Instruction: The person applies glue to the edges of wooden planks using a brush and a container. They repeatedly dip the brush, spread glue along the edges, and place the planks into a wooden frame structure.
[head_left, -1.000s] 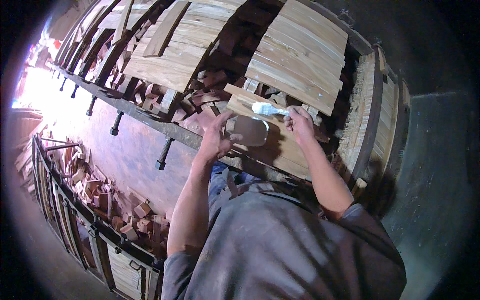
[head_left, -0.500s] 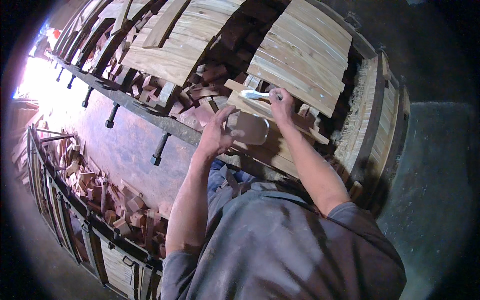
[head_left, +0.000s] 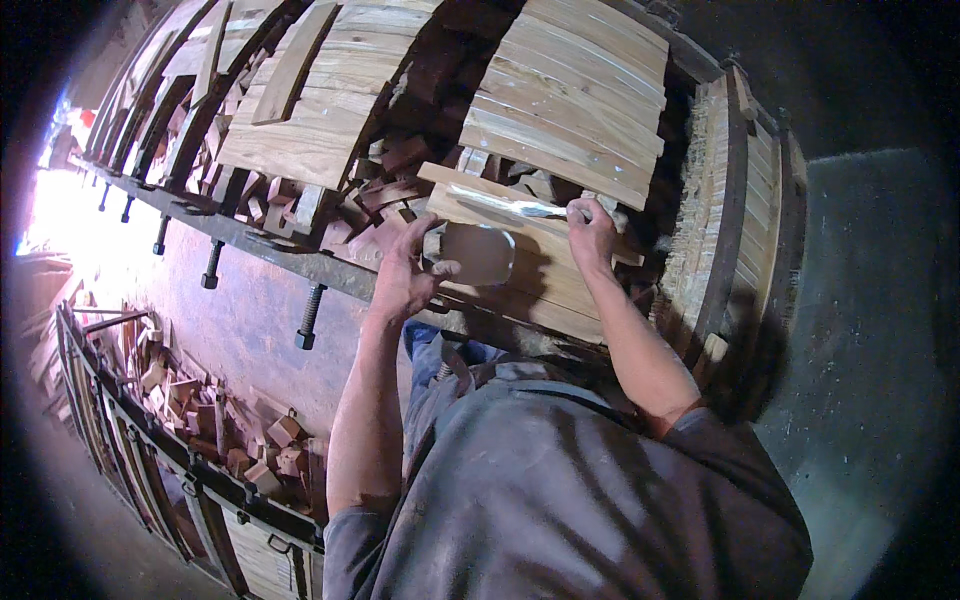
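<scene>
Work surface: a metal-edged rack with a rail (head_left: 258, 241) carrying bolts (head_left: 310, 315), upper left to centre; jointed wood panels (head_left: 570, 90) across the top; wood blocks (head_left: 405, 155) in the gaps. Lower left: a barred cart (head_left: 190, 470) of offcuts (head_left: 265, 445). Far left: bright glare. Right: dark floor (head_left: 850, 350).

Centre: one board (head_left: 555, 290); over it, a container (head_left: 478, 255), white at the rim, gripped by the left hand (head_left: 402, 280), thumb and fingers curved about its side. Right hand (head_left: 592, 232): pinching the handle of a brush (head_left: 538, 209), its white head on a wood strip (head_left: 450, 182) along the board's far edge.

Changed since one second ago: a white streak now lies on the strip, left of the brush.

Obscured: the container's contents, unclear; most of the brush handle, covered by fingers; picture corners, black.
</scene>
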